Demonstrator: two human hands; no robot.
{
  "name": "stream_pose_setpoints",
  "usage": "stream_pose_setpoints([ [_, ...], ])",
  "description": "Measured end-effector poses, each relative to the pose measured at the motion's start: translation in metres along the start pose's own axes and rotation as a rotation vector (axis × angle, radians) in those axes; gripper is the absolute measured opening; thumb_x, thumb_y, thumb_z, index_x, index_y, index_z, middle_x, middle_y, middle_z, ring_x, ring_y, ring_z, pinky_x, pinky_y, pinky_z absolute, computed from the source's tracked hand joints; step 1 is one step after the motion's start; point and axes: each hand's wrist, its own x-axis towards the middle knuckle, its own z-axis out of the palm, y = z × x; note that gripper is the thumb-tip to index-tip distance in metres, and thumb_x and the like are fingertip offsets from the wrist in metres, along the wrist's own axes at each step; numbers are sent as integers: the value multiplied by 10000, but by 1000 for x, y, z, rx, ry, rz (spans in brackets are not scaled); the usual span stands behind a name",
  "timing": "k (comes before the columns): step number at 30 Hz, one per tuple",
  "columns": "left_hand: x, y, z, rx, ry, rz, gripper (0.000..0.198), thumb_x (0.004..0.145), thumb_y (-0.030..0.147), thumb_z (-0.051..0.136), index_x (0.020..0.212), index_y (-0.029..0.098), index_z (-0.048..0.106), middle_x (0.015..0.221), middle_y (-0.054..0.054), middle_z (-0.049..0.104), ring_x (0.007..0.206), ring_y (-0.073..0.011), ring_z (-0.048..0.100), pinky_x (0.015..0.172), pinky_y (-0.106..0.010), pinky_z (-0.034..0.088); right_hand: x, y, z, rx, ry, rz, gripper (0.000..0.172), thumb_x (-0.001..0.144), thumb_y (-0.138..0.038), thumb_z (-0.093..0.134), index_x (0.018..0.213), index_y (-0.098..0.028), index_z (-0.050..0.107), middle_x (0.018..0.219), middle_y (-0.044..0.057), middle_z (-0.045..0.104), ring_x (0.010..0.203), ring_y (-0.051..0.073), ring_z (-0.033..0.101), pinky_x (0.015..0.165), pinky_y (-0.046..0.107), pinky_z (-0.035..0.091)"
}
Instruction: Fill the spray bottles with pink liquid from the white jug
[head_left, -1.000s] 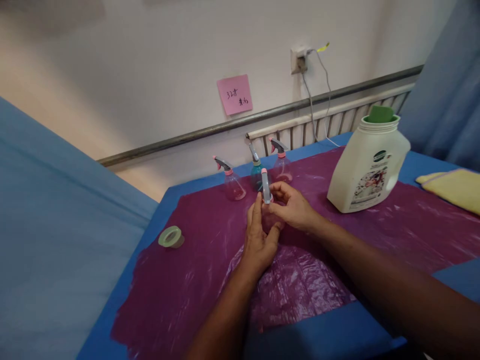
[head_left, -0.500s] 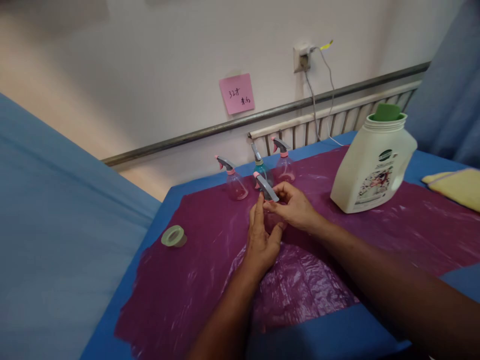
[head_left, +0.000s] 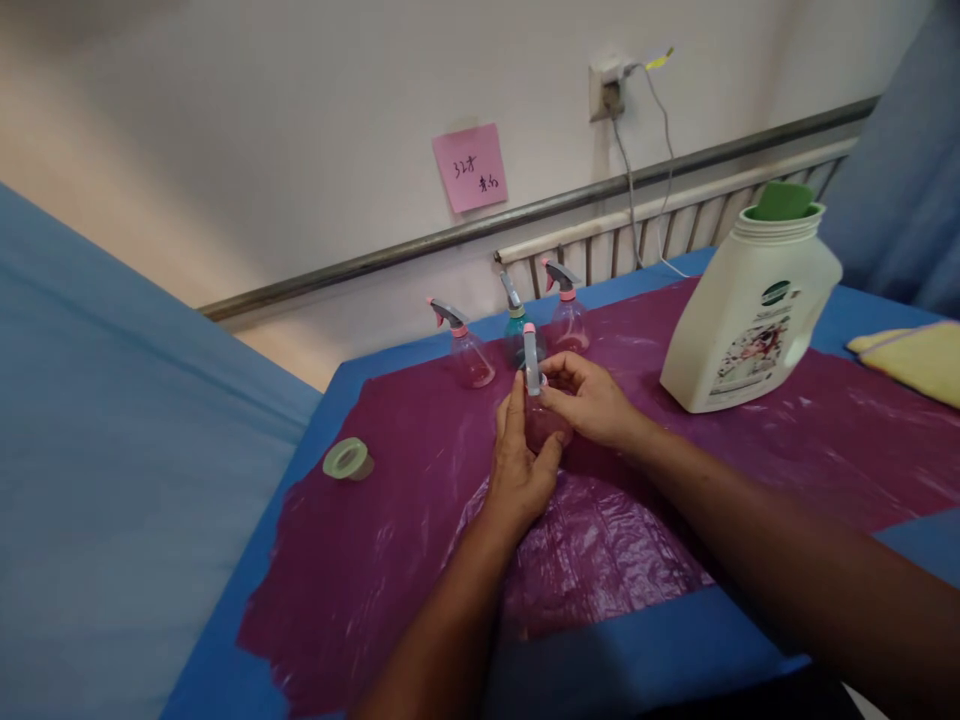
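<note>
A small pink spray bottle [head_left: 546,423] stands on the purple plastic sheet [head_left: 390,560] in the middle of the table. My left hand [head_left: 517,468] wraps round its body from the left. The fingers of my right hand [head_left: 589,400] pinch the neck just under the grey trigger head [head_left: 531,358], which points up and away. Behind my hands stand three more spray bottles: a pink one [head_left: 466,352] on the left, a teal one [head_left: 514,322] in the middle and a pink one [head_left: 568,310] on the right.
A large white detergent jug [head_left: 750,310] with a green cap stands at the right. A green tape roll [head_left: 348,460] lies near the left table edge. A yellow cloth [head_left: 919,358] lies far right. Behind are a wall, radiator, socket and pink note [head_left: 470,167].
The trigger head has turned in my right fingers, from pointing left back to pointing away. Both hands have stayed on the bottle. The camera has tipped slightly.
</note>
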Motion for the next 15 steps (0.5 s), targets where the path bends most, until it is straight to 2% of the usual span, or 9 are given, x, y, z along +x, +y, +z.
stream_pose_setpoints([
  [6,-1,-7,1,-29,9,-11,1025,1047,267,795,1884,443,230,1831,-95,456,1703,-335,487,1426,-554,413,-1,-2,1,-14,-6,-43,357,868,-480,904,1083,-241,749,1076,51,848,979,216,777,925,378,626],
  [10,-2,-6,-1,14,10,-27,981,1053,336,811,1878,387,282,1815,-121,497,1694,-361,506,1422,-592,424,-2,0,3,-50,10,-85,327,896,-478,873,1086,-242,748,1089,46,843,988,217,775,969,398,628],
  [12,-6,-4,-2,38,3,-53,969,1053,363,810,1874,375,295,1846,-119,482,1730,-373,465,1446,-627,387,-2,3,4,-72,22,-100,328,905,-489,869,1089,-245,750,1090,43,837,986,221,774,972,407,623],
  [15,-16,-5,-3,66,-10,-127,1030,1037,379,821,1889,348,243,1932,-122,371,1804,-381,349,1486,-658,302,-1,8,5,-105,44,-126,321,906,-483,859,1096,-249,751,1086,42,834,983,225,775,978,416,622],
])
